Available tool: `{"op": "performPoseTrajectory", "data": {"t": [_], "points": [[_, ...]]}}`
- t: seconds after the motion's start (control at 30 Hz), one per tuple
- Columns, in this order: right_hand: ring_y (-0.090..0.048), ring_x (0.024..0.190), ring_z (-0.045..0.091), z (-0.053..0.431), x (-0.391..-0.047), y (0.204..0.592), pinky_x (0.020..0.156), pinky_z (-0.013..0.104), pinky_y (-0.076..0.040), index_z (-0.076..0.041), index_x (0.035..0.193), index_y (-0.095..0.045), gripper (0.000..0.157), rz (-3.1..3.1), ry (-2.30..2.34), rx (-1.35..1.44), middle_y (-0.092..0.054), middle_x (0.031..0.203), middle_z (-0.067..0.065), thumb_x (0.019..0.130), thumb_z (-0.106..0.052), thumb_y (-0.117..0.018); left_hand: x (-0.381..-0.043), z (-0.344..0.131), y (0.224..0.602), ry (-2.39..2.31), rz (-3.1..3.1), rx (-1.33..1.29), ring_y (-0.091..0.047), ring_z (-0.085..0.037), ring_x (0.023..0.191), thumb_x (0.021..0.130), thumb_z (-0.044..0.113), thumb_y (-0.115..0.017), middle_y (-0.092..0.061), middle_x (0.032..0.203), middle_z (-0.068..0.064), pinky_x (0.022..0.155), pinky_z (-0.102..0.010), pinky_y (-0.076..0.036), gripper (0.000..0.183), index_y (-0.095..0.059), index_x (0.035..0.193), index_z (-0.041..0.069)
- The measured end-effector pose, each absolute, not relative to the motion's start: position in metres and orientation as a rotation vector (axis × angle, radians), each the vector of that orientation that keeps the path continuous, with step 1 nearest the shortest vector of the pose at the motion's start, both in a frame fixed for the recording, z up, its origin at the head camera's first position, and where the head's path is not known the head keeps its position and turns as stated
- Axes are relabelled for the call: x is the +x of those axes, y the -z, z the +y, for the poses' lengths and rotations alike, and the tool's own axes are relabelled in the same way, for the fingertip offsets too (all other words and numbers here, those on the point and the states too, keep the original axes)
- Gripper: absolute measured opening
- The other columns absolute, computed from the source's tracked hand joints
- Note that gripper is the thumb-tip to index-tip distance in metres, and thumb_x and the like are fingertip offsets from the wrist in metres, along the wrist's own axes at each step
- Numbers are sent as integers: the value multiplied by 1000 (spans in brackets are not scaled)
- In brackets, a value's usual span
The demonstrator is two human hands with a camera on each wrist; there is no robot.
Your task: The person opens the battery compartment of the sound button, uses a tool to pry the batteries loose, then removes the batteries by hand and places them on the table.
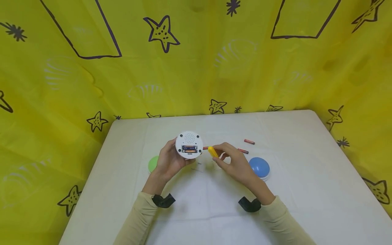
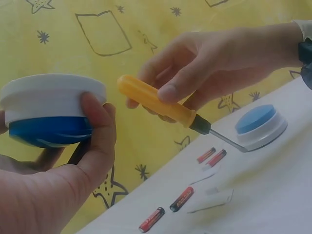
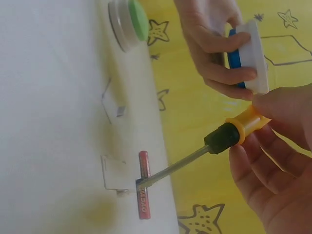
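My left hand grips a round push-button device by its rim, lifted off the table. Its white underside faces the head camera, and its blue dome points down in the left wrist view. The battery compartment is uncovered, with batteries lying inside. In my right hand is a screwdriver, its yellow handle pinched between thumb and fingers. The screwdriver's metal shaft points down and away from the device, and its tip touches nothing I can make out.
On the white table lie several red batteries and two small covers. A green-topped button stands behind the left hand, and a blue-topped button beside the right. Yellow patterned cloth hangs around the table.
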State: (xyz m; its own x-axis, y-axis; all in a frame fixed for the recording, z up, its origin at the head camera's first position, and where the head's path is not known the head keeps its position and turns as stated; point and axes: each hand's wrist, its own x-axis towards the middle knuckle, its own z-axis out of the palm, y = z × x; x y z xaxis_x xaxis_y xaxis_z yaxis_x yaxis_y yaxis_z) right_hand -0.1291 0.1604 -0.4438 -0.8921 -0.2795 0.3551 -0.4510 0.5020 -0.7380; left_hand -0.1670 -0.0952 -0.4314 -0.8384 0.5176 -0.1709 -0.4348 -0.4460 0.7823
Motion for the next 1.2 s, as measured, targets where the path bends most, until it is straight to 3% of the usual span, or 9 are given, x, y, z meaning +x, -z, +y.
{"op": "performPoseTrajectory", "data": {"t": [0.23,0.4,0.73,0.93,1.2], "points": [[-65,101,19,168,-130,437,83,19,-59,-3,125,-64,35,-2521,-1549,381,-69,114,11,92,-1,-76,-165,-89,435,-2339,1157,53,-60,-25,118,109,37,-23,-46,153,-10,92,-41,-51,54,-32,159,20],[-63,103,11,175,-130,429,87,14,-57,3,125,-56,32,-2355,-1814,277,-61,118,15,97,1,-69,-162,-83,438,-2347,1112,18,-58,-27,122,107,34,-22,-37,162,-13,97,-45,-48,56,-29,162,21],[-64,109,10,188,-129,422,95,17,-57,11,128,-46,34,-2074,-1999,432,-58,119,-1,98,11,-61,-159,-75,442,-2301,1179,15,-57,-26,122,107,40,-21,-34,163,-18,92,-41,-51,59,-27,162,20],[-64,110,12,186,-128,420,98,18,-56,13,130,-41,38,-1939,-2009,476,-59,120,0,99,8,-62,-158,-71,440,-2286,1205,34,-56,-25,119,108,41,-20,-34,162,-19,92,-40,-48,60,-27,162,18],[-65,109,13,184,-125,413,98,18,-56,18,127,-39,37,-1857,-1970,492,-59,120,2,94,20,-56,-156,-68,437,-2290,1232,31,-57,-25,118,107,42,-20,-37,159,-18,93,-39,-49,60,-29,161,17]]}}
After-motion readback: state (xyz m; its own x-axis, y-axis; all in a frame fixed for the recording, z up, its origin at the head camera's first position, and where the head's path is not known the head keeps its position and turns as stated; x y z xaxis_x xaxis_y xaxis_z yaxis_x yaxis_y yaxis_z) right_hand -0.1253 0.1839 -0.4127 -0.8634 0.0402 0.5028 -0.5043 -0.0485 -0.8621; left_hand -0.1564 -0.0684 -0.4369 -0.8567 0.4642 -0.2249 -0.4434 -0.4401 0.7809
